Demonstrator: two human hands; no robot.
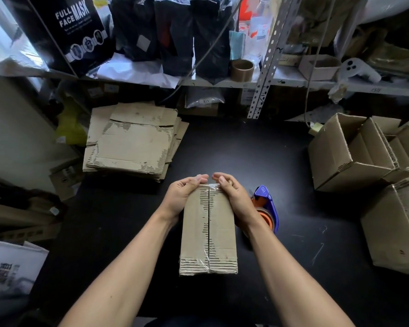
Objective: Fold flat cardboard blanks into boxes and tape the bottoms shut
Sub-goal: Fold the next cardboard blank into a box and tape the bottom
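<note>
A small cardboard box (208, 232) stands bottom-up on the black table (281, 166) in front of me, with clear tape running along its centre seam. My left hand (182, 197) grips the far left corner of the box, fingers curled over the far edge. My right hand (234, 197) grips the far right corner the same way, thumb on the taped end. A blue and orange tape dispenser (267, 206) lies on the table just right of the box, partly behind my right wrist. A stack of flat cardboard blanks (132, 142) lies at the back left.
Several folded open boxes (354, 152) crowd the right side of the table, one bottom-up (397, 225) nearer me. Metal shelving (265, 67) with dark bags, a tape roll (242, 70) and a boxed mask rises behind. Bags and cardboard sit on the floor at the left.
</note>
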